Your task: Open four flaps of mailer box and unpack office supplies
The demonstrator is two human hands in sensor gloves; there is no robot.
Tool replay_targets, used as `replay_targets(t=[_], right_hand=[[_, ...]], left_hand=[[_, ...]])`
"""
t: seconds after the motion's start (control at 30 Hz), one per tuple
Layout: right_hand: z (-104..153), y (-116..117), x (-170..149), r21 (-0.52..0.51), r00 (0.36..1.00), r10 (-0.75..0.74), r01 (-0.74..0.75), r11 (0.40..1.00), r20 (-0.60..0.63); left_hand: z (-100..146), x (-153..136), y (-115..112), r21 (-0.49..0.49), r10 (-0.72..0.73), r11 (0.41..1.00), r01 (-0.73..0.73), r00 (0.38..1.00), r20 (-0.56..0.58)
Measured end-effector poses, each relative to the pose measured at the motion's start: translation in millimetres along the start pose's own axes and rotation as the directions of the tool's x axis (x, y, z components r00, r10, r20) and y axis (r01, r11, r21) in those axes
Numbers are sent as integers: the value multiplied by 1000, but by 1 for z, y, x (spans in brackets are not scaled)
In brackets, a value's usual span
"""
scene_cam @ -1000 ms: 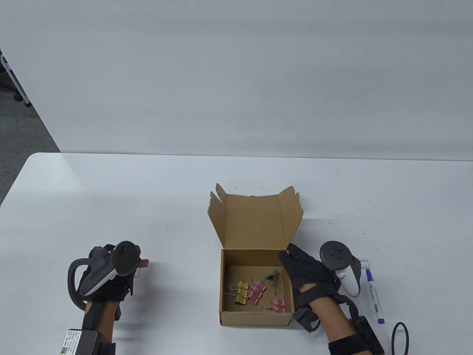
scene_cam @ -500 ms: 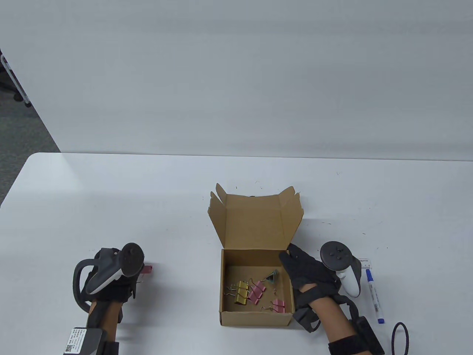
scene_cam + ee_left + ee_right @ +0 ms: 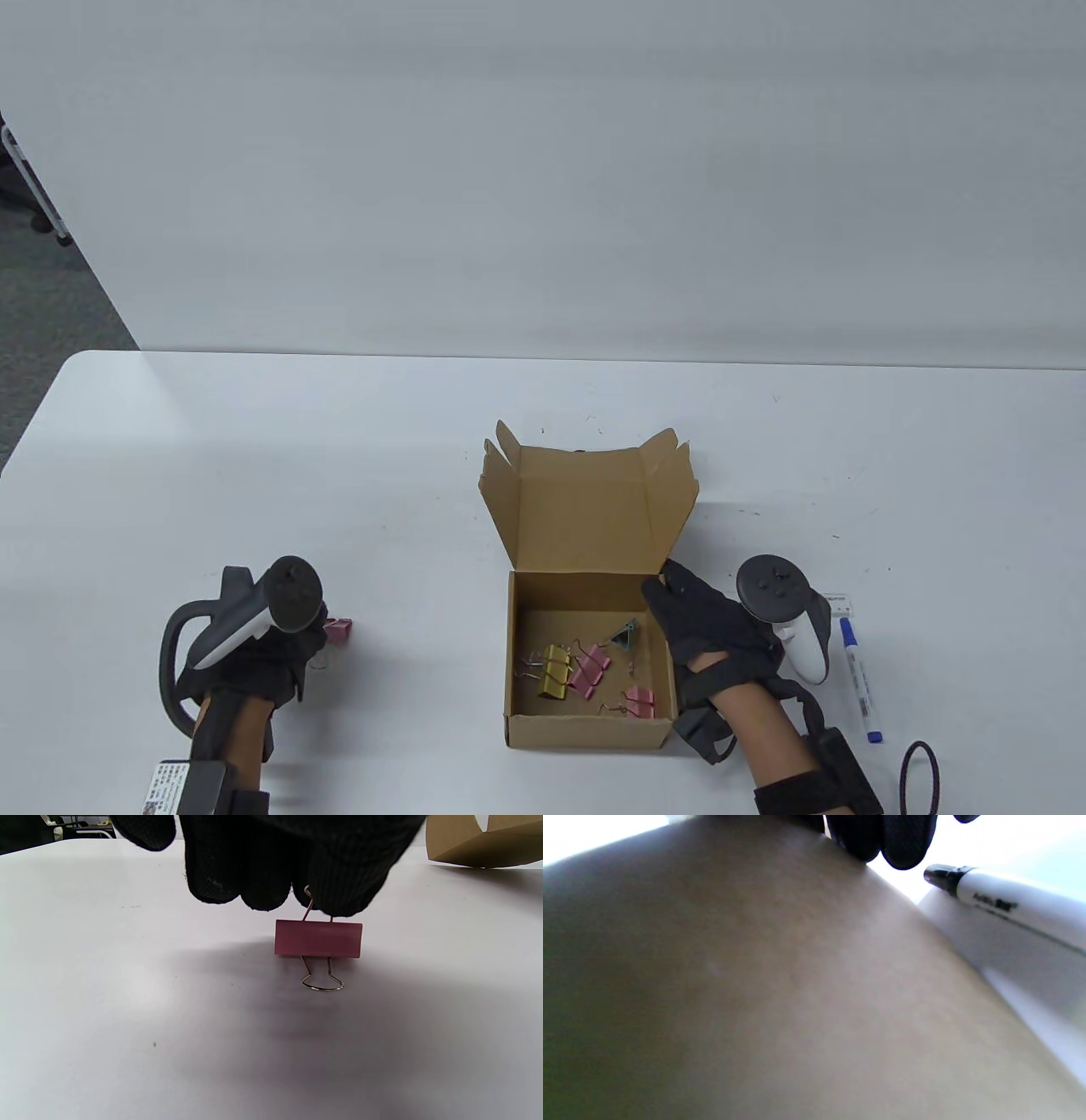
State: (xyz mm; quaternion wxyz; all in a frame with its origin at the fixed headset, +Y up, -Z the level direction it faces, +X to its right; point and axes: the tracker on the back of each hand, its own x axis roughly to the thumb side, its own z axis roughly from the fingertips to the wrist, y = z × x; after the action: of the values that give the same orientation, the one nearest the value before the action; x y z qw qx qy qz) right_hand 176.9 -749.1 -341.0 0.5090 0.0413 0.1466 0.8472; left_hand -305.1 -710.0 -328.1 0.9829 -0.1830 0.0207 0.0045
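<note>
The brown mailer box (image 3: 591, 732) stands open in the table's near middle, its lid (image 3: 585, 509) tilted up at the back. Inside lie a gold binder clip (image 3: 556, 671), two pink clips (image 3: 591, 669) and a small grey-green clip (image 3: 626, 637). My right hand (image 3: 691, 607) rests with straight fingers against the box's right wall (image 3: 755, 984). Far to the left of the box, my left hand (image 3: 254, 654) pinches the wire handle of a pink binder clip (image 3: 318, 938), which sits low at the table surface (image 3: 339, 630).
A white marker with a blue cap (image 3: 859, 679) lies right of my right hand; its barrel (image 3: 1009, 904) shows in the right wrist view. A small white label (image 3: 836, 603) lies beyond it. A dark loop band (image 3: 920, 777) sits at the near right corner.
My left hand has drifted a little right and toward the near edge, carrying the pink clip with it. The right hand and the box have not moved.
</note>
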Motion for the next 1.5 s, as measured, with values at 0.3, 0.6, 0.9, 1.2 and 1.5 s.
replay_targets(t=[0.3,0.6,0.9,1.2,1.5], right_hand=[[0,0,0,0,1000,2,-2,1000,-1],[0,0,1,2,1000,8,-8,1000,-1],[-1,1,1,8,1000,9,-9,1000,-5],[-1,1,1,11,1000,10,-10,1000,-8],[-2,1,1,15,1000,6,-5,1000,-8]], left_hand=[[3,0,3,-40,30,999,-30,1000,2],[20,8,24,67,59,996,-63,997,59],[41,52,47,135,137,974,-180,950,280],[64,134,72,128,111,973,-193,875,472],[56,208,65,82,38,992,-98,841,540]])
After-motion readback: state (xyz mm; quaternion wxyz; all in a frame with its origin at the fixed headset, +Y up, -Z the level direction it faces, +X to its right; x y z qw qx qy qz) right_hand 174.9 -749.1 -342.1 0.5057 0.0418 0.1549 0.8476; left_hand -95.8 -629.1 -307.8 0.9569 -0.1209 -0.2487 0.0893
